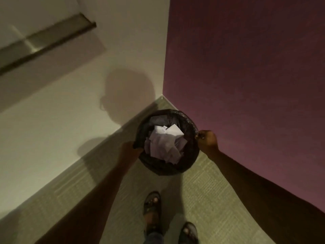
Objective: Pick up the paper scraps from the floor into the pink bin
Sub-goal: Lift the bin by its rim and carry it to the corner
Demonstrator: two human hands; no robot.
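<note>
Where the maroon wall [246,67] meets the white wall [52,103] above the carpet [211,199], the black-lined bin [163,169] sits in the corner, paper scraps [165,143] heaped inside, my right hand [207,140] pinching its rim, my left hand [131,147], dim in shadow, seemingly gripping the opposite edge.

bin liner [189,152] black | paper scraps [165,143] white | right wall [246,67] maroon | carpet [207,194] grey-green grid

Both arms forward; left hand [131,147], right hand [207,140] tight on bin [158,169].
</note>
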